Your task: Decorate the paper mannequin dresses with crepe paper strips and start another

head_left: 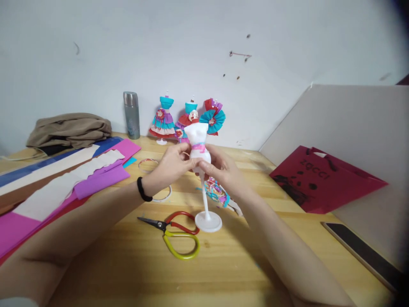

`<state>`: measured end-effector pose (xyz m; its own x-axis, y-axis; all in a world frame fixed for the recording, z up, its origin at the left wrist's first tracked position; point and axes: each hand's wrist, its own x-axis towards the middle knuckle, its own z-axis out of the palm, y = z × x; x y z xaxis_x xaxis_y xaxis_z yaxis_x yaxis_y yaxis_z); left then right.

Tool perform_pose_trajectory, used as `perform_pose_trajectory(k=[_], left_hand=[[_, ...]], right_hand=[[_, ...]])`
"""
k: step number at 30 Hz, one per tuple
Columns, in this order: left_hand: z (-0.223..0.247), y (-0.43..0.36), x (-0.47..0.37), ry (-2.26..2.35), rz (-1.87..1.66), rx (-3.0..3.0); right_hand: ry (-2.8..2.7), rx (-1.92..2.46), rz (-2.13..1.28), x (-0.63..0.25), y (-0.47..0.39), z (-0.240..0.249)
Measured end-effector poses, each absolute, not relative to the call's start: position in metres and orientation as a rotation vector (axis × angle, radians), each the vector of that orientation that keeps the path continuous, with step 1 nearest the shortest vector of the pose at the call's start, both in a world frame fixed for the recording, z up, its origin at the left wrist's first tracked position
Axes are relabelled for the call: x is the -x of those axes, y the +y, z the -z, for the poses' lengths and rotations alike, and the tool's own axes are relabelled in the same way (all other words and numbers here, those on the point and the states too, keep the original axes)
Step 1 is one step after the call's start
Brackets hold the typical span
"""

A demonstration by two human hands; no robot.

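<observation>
The white mannequin (197,134) is standing close to upright on the wooden table (128,273), its round base apparently resting on the wood. The left hand (175,161) is grasping it from its left side at waist and hip, the thumb lying across the front; the right hand (225,168) is grasping it from its right side, that thumb pressing near the top of the pole. Several fingertips are hiding behind the body, so I cannot tell exactly where they are touching.

As for progress, 1 pink strip (198,148) is crossing the front of the mannequin's waist; its back is staying out of sight. What is left bare is the chest and the hips, so in my judgement the dressing is only at an early stage. A red piece (194,120) is showing at the neck, though I cannot tell whether it is circling it or showing from behind. Beyond the mannequin, at least 3 figures (162,119) are wearing layered or pleated outfits in teal, purple and red, and are looking finished by comparison.

Coloured sheets (102,177) are lying well to the mannequin's left, a tangle of scraps (217,192) is sitting behind its pole to the right, and scissors (161,224) are lying just left of its base, untouched.
</observation>
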<state>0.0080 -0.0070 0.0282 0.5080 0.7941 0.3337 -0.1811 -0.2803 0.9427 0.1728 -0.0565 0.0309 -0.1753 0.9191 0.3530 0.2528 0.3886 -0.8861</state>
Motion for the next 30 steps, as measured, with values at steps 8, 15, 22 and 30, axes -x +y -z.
perform_pose_trajectory(k=[8, 15, 22, 30], left_hand=[[-0.039, -0.012, 0.0, 0.671, -0.839, -1.659], [-0.038, -0.012, 0.0, 0.619, -0.782, -1.723], [-0.037, 0.0, 0.014, 0.594, -0.677, -1.608], [-0.03, -0.002, 0.013, 0.336, -0.69, -1.353]], right_hand=[[-1.895, 1.07, -0.926, -0.193, -0.06, -0.045], [-1.997, 1.147, -0.77, -0.193, -0.065, -0.046], [-2.083, 1.381, -0.384, -0.181, -0.076, -0.046], [-2.215, 1.555, 0.077, -0.161, -0.091, -0.047]])
